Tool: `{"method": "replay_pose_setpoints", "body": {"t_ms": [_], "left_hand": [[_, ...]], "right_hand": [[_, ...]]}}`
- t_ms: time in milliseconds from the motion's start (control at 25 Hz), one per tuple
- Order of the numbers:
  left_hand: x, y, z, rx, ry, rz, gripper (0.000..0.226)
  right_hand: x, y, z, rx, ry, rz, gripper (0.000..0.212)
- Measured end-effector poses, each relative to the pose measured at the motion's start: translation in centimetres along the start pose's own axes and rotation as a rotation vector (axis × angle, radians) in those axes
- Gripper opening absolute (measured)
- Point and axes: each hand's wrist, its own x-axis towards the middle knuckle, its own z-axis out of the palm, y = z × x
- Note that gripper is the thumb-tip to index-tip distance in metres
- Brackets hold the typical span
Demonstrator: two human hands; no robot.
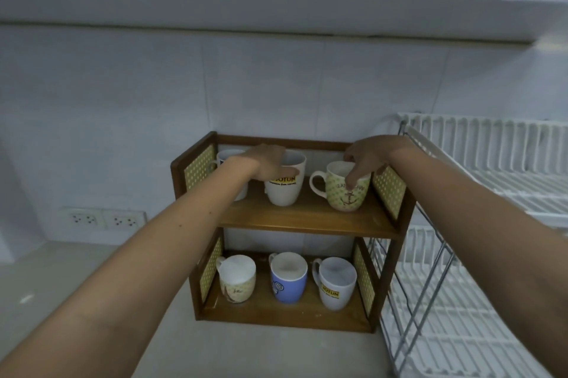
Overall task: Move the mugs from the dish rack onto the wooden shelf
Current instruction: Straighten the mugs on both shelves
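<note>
Forearms reach out, left hand gripping white mug, right hand gripping anchor mug on wooden shelf; dish rack shows no mugs.

We see a two-tier wooden shelf on the grey counter, three mugs on its top board, three more on the bottom board, white dish rack just beside it.

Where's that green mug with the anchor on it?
The green anchor mug stands at the right end of the wooden shelf's top tier, under the right hand, beside a white mug that the left hand grips.
</note>
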Motion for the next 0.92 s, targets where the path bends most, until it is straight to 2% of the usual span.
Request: {"method": "replay_pose_setpoints", "body": {"t_ms": [160,200,240,280,320,360,400,440,480,560,600,640,720,840,920], "left_hand": [[-0.8,0.1,0.2,-0.025,-0.006,0.048,0.075],[-1.5,0.4,0.3,-0.043,0.046,0.09,0.075],[-2.4,0.6,0.6,-0.102,0.149,0.139,0.073],[-3.9,0.7,1.4,-0.192,0.297,0.203,0.066],[-5.5,0.8,2.4,-0.277,0.476,0.302,0.056],[-7.4,0.6,3.8,-0.33,0.599,0.398,0.043],[-9.4,-0.3,6.0,-0.358,0.641,0.473,0.033],[-11.2,-1.0,7.9,-0.365,0.623,0.519,0.025],[-12.7,-2.1,10.3,-0.36,0.53,0.51,0.021],[-13.9,-4.2,14.2,-0.294,0.258,0.382,0.024],[-13.5,-5.2,15.7,-0.234,0.127,0.293,0.033],[-12.7,-6.1,16.8,-0.178,0.017,0.19,0.045],[-10.7,-7.4,17.8,-0.031,-0.11,0.032,0.069],[-7.8,-8.1,18.9,0.213,-0.234,-0.014,0.088],[-6.5,-8.2,19.9,0.28,-0.35,-0.036,0.101]], "right_hand": [[-0.7,-0.6,0.2,-0.02,-0.01,0.052,0.085],[-1.2,-1.1,0.4,-0.025,0.003,0.077,0.084],[-1.8,-1.9,0.8,-0.014,0.088,0.079,0.079],[-2.5,-2.8,1.9,0.037,0.264,0.064,0.068],[-3.4,-3.4,3.4,0.124,0.551,0.04,0.05],[-4.3,-4.2,5.4,0.234,0.861,-0.006,0.029],[-5.1,-5.2,7.9,0.345,1.027,-0.051,0.012],[-6.0,-5.6,10.0,0.407,1.019,-0.066,0.012],[-6.3,-6.2,12.4,0.458,0.85,-0.073,0.019],[-5.2,-7.4,16.7,0.474,0.347,-0.088,0.027],[-4.0,-7.8,18.3,0.444,0.179,-0.111,0.029],[-2.4,-8.2,19.4,0.419,0.094,-0.13,0.028],[0.4,-9.3,20.3,0.34,0.032,-0.127,0.023],[4.4,-10.5,20.8,0.168,-0.002,-0.047,0.067],[6.5,-11.1,21.4,0.095,-0.06,0.003,0.089]]}}
